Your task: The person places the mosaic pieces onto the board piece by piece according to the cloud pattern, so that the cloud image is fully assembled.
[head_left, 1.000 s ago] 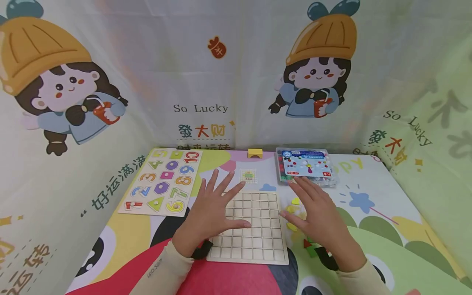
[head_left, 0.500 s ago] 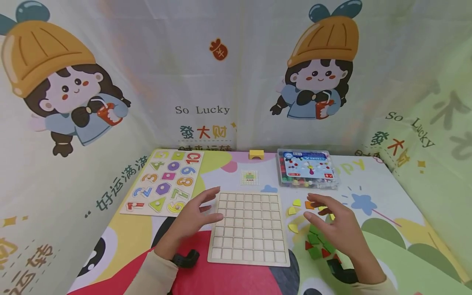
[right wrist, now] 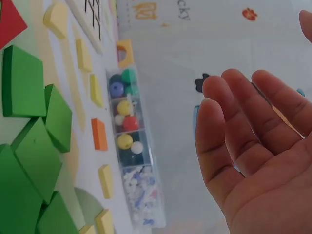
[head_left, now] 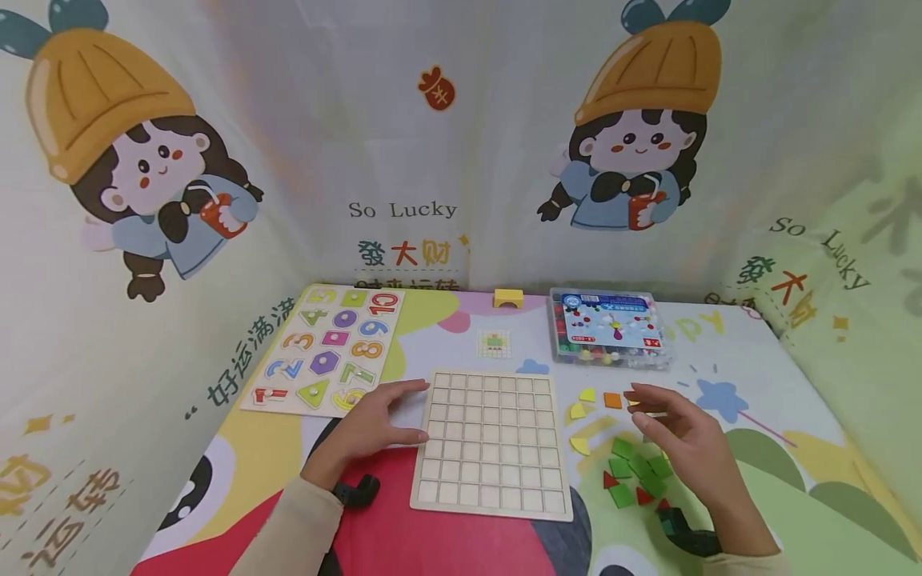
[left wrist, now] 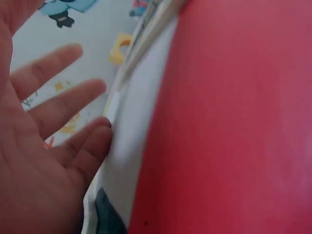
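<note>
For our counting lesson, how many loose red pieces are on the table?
3 visible: one red piece upper left of the nearest green tile, a second red piece to its right, a third red piece by the black wrist mount. More may be hidden.

I see a wooden board [head_left: 492,442] with little squares. The left hand [head_left: 366,424] is close by it. The right hand [head_left: 690,438] is near some green blocks [head_left: 639,466].
</note>
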{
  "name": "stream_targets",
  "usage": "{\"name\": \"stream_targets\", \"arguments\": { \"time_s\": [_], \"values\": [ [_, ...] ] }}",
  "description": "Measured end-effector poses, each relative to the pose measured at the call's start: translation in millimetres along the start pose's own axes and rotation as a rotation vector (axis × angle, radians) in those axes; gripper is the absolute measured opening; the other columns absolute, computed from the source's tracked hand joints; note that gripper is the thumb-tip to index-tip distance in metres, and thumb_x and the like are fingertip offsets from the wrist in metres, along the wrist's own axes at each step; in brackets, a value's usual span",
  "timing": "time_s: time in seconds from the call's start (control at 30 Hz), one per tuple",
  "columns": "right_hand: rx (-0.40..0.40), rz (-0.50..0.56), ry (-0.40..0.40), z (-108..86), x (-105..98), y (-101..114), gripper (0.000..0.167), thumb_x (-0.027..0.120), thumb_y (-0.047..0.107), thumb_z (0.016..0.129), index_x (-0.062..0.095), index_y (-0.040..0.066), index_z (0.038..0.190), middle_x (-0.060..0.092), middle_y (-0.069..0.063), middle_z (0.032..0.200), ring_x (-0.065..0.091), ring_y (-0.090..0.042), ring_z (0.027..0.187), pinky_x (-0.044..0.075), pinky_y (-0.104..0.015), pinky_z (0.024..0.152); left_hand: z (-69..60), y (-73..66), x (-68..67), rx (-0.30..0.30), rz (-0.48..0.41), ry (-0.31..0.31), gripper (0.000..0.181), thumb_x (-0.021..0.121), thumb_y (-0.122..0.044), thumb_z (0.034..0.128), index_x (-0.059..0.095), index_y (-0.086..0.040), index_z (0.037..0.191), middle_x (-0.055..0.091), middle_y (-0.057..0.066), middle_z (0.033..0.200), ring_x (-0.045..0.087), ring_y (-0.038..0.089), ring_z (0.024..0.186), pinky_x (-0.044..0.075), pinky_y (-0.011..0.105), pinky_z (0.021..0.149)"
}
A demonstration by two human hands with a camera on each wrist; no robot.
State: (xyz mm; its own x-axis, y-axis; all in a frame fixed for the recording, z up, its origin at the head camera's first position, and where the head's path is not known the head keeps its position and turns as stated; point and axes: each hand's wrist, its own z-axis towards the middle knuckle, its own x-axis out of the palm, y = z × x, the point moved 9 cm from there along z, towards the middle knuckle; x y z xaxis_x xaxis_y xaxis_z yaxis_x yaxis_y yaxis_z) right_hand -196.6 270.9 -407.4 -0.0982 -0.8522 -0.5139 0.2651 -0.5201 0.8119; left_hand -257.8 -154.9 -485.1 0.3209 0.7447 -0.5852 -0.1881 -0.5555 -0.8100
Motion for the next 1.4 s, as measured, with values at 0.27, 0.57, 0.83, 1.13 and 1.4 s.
{"name": "stream_targets", "arguments": {
  "time_s": [0.27, 0.57, 0.83, 1.13, 1.4],
  "values": [
    [0.058, 0.027, -0.016, -1.2, -9.6, -12.5, 0.036, 0.063, 0.013, 0.107, 0.062, 0.004, 0.142, 0.072, 0.023, 0.122, 0.067, 0.01, 0.107, 0.056, -0.011, 0.083, 10.8, -4.8, 0.8, 0.067, 0.155, 0.03, 0.071, 0.089, -0.041, 0.0833, 0.064, -0.024, 0.147, 0.053, 0.002, 0.162, 0.034, 0.036, 0.158, 0.044, 0.061, 0.118],
    [0.152, -0.025, -0.017, -7.2, -12.2, -25.8, 0.039, 0.061, 0.021, 0.109, 0.06, 0.009, 0.146, 0.071, 0.026, 0.121, 0.066, 0.014, 0.104, 0.054, -0.009, 0.083, 7.6, -4.5, 1.8, 0.045, 0.274, 0.056, 0.076, 0.09, -0.045, 0.0821, 0.062, -0.025, 0.15, 0.052, 0.001, 0.163, 0.028, 0.036, 0.162, 0.04, 0.064, 0.121],
    [0.132, 0.031, 0.015, -7.0, -8.0, -26.9, 0.039, 0.063, 0.02, 0.108, 0.061, 0.008, 0.145, 0.073, 0.019, 0.123, 0.069, 0.008, 0.108, 0.059, -0.019, 0.082, 6.2, 1.0, 9.8, 0.071, 0.226, 0.101, 0.083, 0.091, -0.046, 0.0788, 0.059, -0.025, 0.152, 0.051, -0.003, 0.164, 0.026, 0.036, 0.162, 0.042, 0.062, 0.121],
    [0.089, 0.058, 0.036, -3.3, -2.6, -28.1, 0.037, 0.062, 0.017, 0.108, 0.061, 0.006, 0.144, 0.073, 0.016, 0.124, 0.07, 0.007, 0.107, 0.058, -0.016, 0.084, 3.3, 1.9, 10.4, 0.11, 0.271, 0.107, 0.083, 0.091, -0.049, 0.0767, 0.061, -0.026, 0.151, 0.048, -0.001, 0.166, 0.023, 0.039, 0.162, 0.039, 0.067, 0.12],
    [0.112, 0.007, 0.029, 0.0, -11.0, -32.5, 0.039, 0.063, 0.018, 0.108, 0.06, 0.007, 0.145, 0.072, 0.02, 0.124, 0.066, 0.009, 0.107, 0.059, -0.018, 0.082, 2.6, 0.5, 7.7, 0.135, 0.29, 0.104, 0.083, 0.092, -0.048, 0.0755, 0.063, -0.023, 0.149, 0.049, 0.004, 0.165, 0.024, 0.042, 0.161, 0.039, 0.068, 0.119]
  ]
}}
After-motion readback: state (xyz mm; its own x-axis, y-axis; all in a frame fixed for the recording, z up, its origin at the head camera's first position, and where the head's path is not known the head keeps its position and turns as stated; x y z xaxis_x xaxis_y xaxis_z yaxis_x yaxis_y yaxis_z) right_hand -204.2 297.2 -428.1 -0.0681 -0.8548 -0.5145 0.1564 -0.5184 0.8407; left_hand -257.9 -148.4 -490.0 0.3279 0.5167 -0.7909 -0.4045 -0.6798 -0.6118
